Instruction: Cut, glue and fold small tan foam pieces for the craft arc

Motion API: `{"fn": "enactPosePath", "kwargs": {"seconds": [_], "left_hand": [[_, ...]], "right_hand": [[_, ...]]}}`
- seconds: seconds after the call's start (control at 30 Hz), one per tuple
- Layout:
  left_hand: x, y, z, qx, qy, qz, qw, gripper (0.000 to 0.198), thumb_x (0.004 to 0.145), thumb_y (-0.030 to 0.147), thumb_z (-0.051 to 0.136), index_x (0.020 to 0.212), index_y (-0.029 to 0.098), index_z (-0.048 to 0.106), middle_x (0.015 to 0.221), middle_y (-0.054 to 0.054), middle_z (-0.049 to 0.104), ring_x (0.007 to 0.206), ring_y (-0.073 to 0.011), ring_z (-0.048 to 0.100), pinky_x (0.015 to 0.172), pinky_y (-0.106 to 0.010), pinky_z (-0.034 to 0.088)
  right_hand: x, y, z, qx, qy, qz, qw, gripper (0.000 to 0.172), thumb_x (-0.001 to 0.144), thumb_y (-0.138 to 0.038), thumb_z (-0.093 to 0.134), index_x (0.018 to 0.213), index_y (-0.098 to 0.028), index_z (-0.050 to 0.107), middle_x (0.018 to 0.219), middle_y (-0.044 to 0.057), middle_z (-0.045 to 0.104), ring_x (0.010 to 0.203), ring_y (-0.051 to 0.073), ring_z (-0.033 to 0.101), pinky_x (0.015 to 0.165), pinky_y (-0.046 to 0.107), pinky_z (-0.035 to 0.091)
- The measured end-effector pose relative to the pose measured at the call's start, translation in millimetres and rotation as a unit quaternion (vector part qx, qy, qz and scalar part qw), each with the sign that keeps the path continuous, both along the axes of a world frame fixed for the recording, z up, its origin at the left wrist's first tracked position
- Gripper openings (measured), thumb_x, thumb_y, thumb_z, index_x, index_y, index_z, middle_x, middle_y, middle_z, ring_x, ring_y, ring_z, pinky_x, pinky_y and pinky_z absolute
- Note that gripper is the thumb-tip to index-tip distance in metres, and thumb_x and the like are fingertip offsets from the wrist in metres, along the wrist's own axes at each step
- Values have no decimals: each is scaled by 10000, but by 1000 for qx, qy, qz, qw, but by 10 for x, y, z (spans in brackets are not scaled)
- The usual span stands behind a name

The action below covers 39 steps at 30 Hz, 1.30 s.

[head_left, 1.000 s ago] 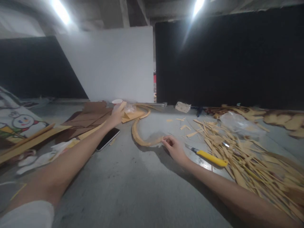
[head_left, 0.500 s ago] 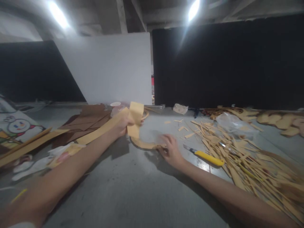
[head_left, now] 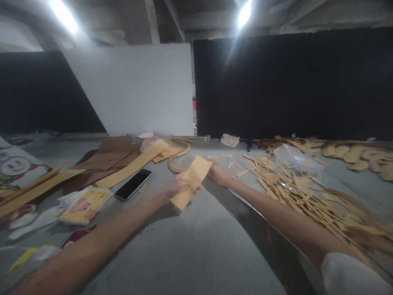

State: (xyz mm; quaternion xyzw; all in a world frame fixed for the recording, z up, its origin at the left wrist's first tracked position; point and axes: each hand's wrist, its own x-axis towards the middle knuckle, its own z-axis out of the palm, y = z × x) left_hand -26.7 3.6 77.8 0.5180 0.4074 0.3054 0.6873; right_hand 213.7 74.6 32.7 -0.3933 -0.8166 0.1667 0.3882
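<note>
Slanting across left fingers (head_left: 198, 189), tan strip (head_left: 196, 173), upper end beside right fingers (head_left: 212, 165)

a dark-screened phone (head_left: 134, 184) is laid on the grey tabletop (head_left: 196, 254), a yellow packet (head_left: 85, 206) is set to its left, brown sheets (head_left: 116, 153) are piled beyond, a snowman (head_left: 15, 166) is pictured at far left, a white panel (head_left: 132, 90) is flanked by black panels (head_left: 285, 86)

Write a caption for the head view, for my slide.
Left hand holding a tan strip, right hand close by; phone to the left, scraps to the right.
</note>
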Motion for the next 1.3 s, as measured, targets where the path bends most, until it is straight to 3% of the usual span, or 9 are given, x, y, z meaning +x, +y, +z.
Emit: {"fn": "enactPosePath", "kwargs": {"seconds": [0.13, 0.2, 0.3, 0.43, 0.73, 0.83, 0.97, 1.17, 1.3], "left_hand": [[-2, -77, -114, -18, 2, -31, 999, 712, 875, 416, 845, 1453, 186, 499, 1114, -205, 804, 905, -296, 802, 625, -329, 611], [-4, -118, -191, -27, -14, -48, 998, 728, 874, 437, 867, 1454, 192, 502, 1186, -226, 785, 975, -313, 806, 679, -351, 635], [11, -187, -277, -35, -44, -73, 996, 682, 870, 423, 889, 1413, 192, 545, 1316, -240, 734, 1067, -343, 799, 805, -414, 661], [63, -306, -290, -50, -52, -121, 990, 646, 881, 409, 882, 1394, 181, 563, 1335, -231, 713, 1101, -358, 793, 869, -440, 659], [160, -528, -363, 108, 154, -125, 974, 400, 980, 436, 693, 1284, 191, 603, 956, -94, 774, 769, -251, 769, 606, -292, 552], [187, -612, -438, 261, 258, -91, 926, 394, 1008, 403, 637, 1340, 195, 608, 922, -100, 756, 888, -304, 773, 737, -365, 593], [293, -668, -427, 499, 347, -21, 794, 494, 995, 286, 615, 1478, 210, 542, 1442, -188, 639, 1396, -378, 585, 1139, -559, 500], [389, -662, -406, 531, 384, -163, 737, 534, 980, 213, 552, 1513, 239, 539, 1699, -104, 456, 1592, -290, 407, 1301, -494, 380], [407, -711, -497, 518, 408, -209, 723, 665, 999, 466, 610, 1584, 176, 483, 1717, -162, 429, 1620, -325, 363, 1340, -498, 285]], "right_hand": [[114, -71, 61, -127, 123, 6, 984, 684, 1123, -471, 151, 1174, -174, 764, 1053, 142, 828, 961, 271, 783, 852, 428, 643], [185, -228, 58, -258, 258, 24, 931, 884, 1087, -662, 38, 1100, -165, 769, 990, 172, 820, 904, 291, 788, 820, 454, 650], [315, -482, 50, -358, 361, 17, 861, 796, 977, -865, 367, 975, -178, 770, 930, 149, 810, 843, 282, 771, 799, 432, 649], [510, -686, 27, -309, 283, -38, 907, 524, 811, -702, 792, 835, -180, 771, 810, 82, 778, 707, 220, 706, 685, 339, 597], [836, -803, -26, -189, 121, -164, 960, 445, 912, -581, 648, 681, -202, 660, 559, 5, 595, 524, 156, 503, 518, 277, 336], [854, -770, -29, -167, 80, -123, 975, 432, 925, -562, 640, 713, -190, 694, 627, 8, 616, 593, 161, 513, 560, 273, 345], [764, -693, -92, -190, 15, -36, 981, 447, 938, -586, 646, 776, -179, 732, 681, 6, 633, 629, 160, 510, 585, 269, 341], [578, -622, -207, -180, -54, -28, 982, 396, 956, -530, 649, 792, -180, 736, 658, -8, 596, 651, 157, 490, 601, 263, 329], [521, -645, -214, -157, -81, -48, 983, 329, 995, -447, 626, 825, -185, 730, 675, -4, 619, 648, 159, 519, 617, 263, 354]]}}
